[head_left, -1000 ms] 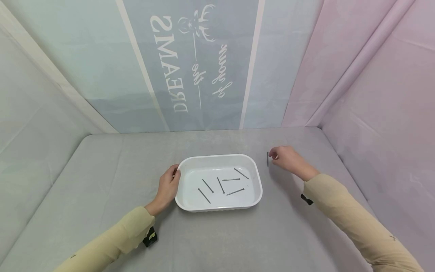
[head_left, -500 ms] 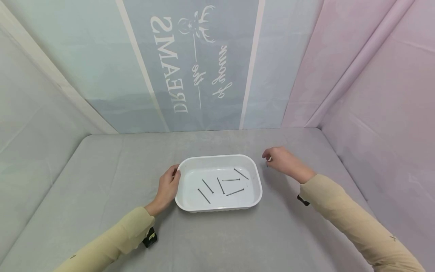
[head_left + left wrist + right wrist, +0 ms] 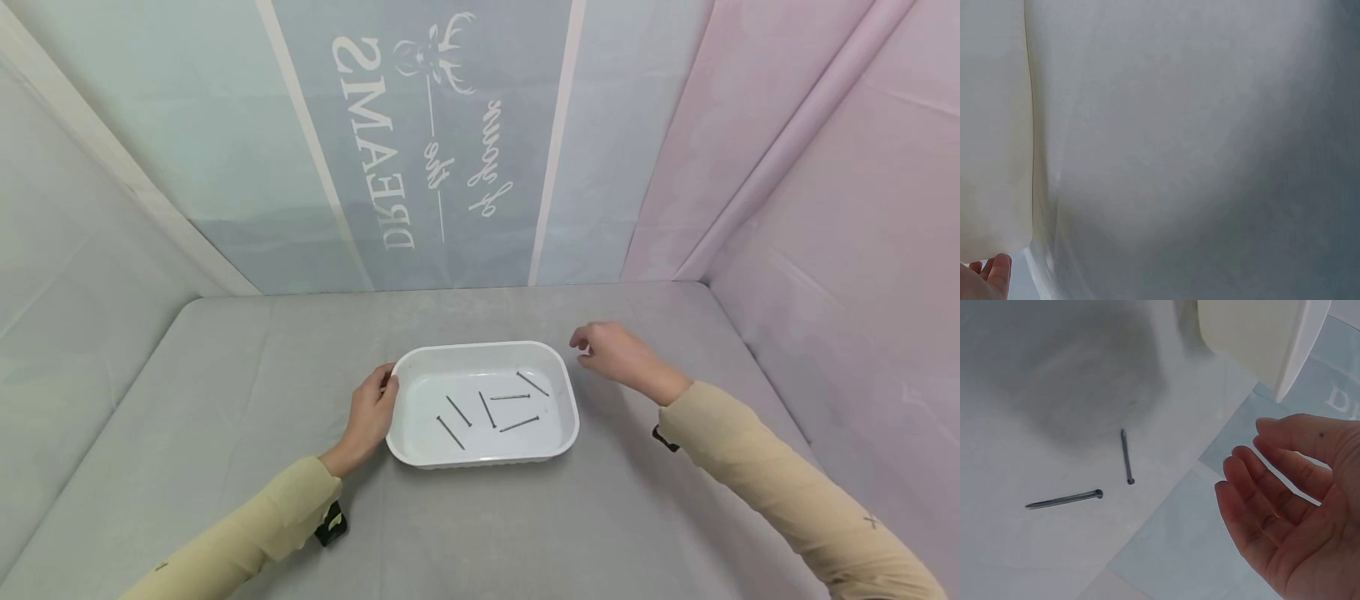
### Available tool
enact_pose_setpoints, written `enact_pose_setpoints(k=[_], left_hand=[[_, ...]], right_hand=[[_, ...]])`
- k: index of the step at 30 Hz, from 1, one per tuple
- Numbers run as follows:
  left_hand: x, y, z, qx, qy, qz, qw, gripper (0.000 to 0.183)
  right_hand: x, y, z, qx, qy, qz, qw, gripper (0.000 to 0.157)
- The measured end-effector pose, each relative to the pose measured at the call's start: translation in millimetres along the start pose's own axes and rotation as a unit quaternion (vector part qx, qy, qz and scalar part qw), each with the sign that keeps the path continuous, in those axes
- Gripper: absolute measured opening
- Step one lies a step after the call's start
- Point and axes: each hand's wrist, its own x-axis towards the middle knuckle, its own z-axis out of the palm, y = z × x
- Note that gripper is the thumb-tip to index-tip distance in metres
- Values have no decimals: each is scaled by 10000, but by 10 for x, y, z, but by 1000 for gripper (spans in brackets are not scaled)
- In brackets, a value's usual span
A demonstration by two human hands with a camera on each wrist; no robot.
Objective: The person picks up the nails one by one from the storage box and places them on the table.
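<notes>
In the head view a white plastic tray (image 3: 480,459) holds several dark nails (image 3: 519,423) lying loose on its floor. At its left end my left hand (image 3: 369,412) grips the rim; the left wrist view catches the fingertips (image 3: 1001,269) against the tray's outer wall (image 3: 994,131). Just off the tray's far right corner, my right hand (image 3: 618,354) hovers with loosely bent fingers and nothing between them. The right wrist view has this hand (image 3: 1297,506) beside the tray rim (image 3: 1300,356), with one nail (image 3: 1126,457) and another nail (image 3: 1066,500) on the table below.
A grey cloth covers the table (image 3: 480,533). Fabric walls enclose it at the back, left and right, the back one (image 3: 450,258) bearing mirrored lettering. A black wrist strap (image 3: 332,523) shows under the left sleeve.
My right hand has moved left, closer to the tray's rim. The nail seen by its fingertips a second ago no longer shows in the head view. Left hand and tray stay put.
</notes>
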Motion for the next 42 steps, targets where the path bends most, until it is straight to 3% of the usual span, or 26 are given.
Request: enact_pose_setpoints(k=[17, 27, 42], left_hand=[[21, -21, 12, 2, 115, 34, 9999, 34], [21, -13, 1, 8, 80, -1, 10000, 35], [21, -19, 5, -16, 101, 17, 9999, 35]], right_hand=[[8, -255, -108, -338, 191, -385, 9985, 23], [41, -410, -167, -392, 58, -373, 9985, 27], [84, -601, -157, -532, -50, -692, 9962, 26]])
